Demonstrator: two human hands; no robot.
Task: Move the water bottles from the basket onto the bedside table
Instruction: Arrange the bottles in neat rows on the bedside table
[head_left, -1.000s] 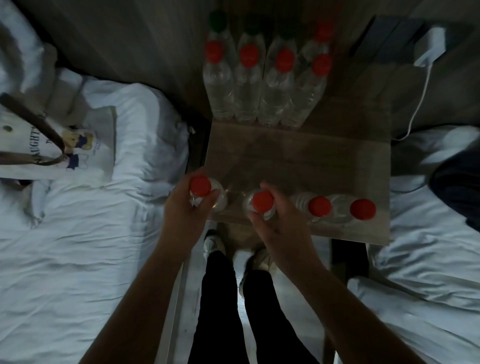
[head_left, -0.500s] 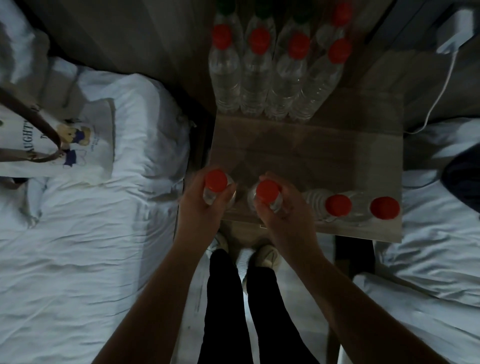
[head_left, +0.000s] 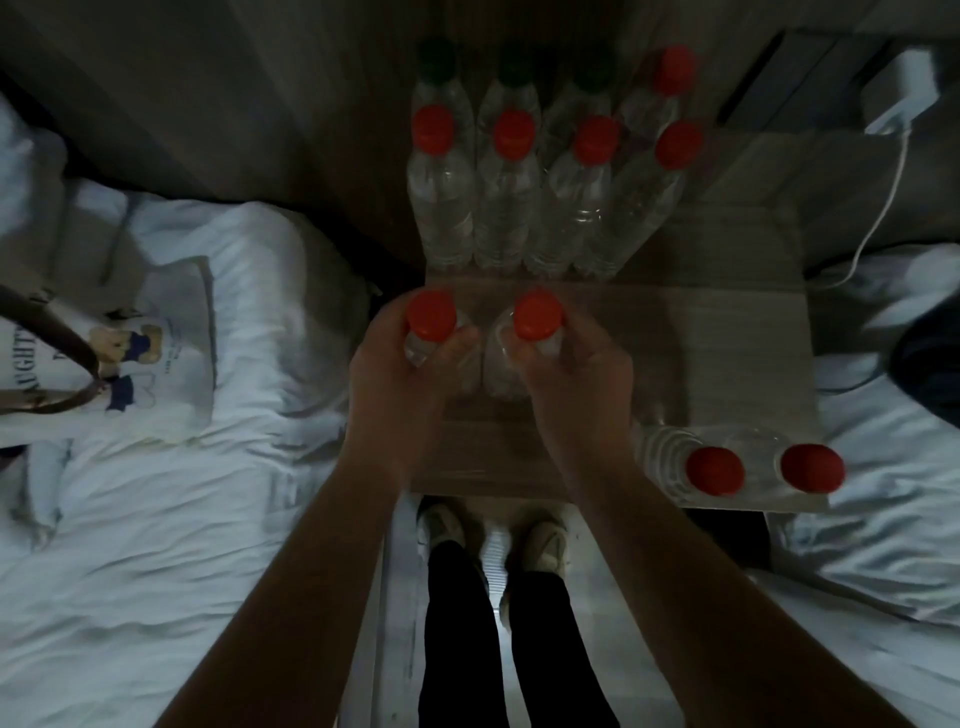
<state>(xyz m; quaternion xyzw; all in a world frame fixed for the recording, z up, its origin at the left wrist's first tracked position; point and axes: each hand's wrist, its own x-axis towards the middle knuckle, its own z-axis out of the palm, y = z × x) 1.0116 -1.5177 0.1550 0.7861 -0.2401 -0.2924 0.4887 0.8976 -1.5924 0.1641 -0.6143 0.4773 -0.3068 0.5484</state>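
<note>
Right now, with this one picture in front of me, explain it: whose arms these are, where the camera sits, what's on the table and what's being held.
No machine here: a person wears a camera on the head, looking down past their own legs. The left hand grips one red-capped bottle and the right hand another, both above the wooden bedside table. Rows of bottles stand at its far side, and two bottles at its near right edge. White beds flank it; a printed tote bag lies on the left bed.
</note>
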